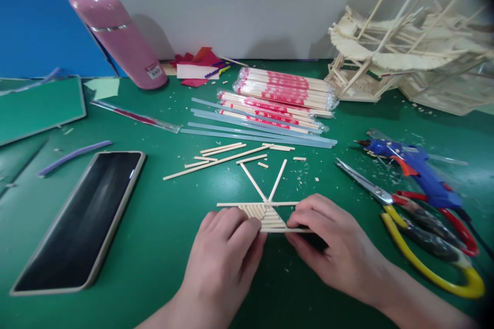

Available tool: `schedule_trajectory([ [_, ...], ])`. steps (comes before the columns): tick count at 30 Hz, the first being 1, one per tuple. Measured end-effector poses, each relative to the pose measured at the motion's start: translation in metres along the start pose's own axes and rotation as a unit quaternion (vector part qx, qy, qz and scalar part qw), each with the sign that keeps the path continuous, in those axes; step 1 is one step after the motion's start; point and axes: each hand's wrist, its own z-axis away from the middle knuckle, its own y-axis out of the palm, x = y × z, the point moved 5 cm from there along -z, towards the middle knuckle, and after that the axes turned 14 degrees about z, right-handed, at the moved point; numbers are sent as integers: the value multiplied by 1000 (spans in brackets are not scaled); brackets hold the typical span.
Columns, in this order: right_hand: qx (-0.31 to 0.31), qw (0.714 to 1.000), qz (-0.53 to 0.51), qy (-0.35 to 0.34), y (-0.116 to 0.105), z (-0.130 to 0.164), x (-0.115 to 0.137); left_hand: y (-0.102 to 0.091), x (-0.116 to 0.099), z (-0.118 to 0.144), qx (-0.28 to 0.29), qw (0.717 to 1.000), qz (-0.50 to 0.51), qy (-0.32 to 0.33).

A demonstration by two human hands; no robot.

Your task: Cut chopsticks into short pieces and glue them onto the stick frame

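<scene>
Low in the middle of the head view lies a small wooden stick frame (270, 215), with two long parallel sticks and shorter ones laid side by side between them. Two sticks rise from its far edge in a V shape. My left hand (226, 247) pinches the left part, its fingertips hiding that end. On the other side, my right hand (332, 236) grips the right end of the near long stick between thumb and fingers. Loose cut sticks (219, 162) lie just beyond the frame.
Right of my hands are scissors (386, 198) with red and yellow handles and a blue glue gun (420, 164). A phone (83, 221) lies left. Behind are glue sticks (262, 133), wrapped chopstick packs (285, 87), a pink bottle (119, 41) and a large stick model (405, 56).
</scene>
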Motion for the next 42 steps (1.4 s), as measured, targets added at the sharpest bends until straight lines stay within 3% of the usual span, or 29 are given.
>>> schedule_trajectory([
  [8, 43, 998, 42, 9, -7, 2, -2, 1, 1, 1, 8, 1000, -7, 3],
  [17, 52, 997, 52, 5, -3, 0, -2, 2, 1, -1, 14, 1000, -4, 1],
  [42, 61, 997, 44, 1, 0, 0, -1, -5, -1, 5, -34, 998, 47, 8],
])
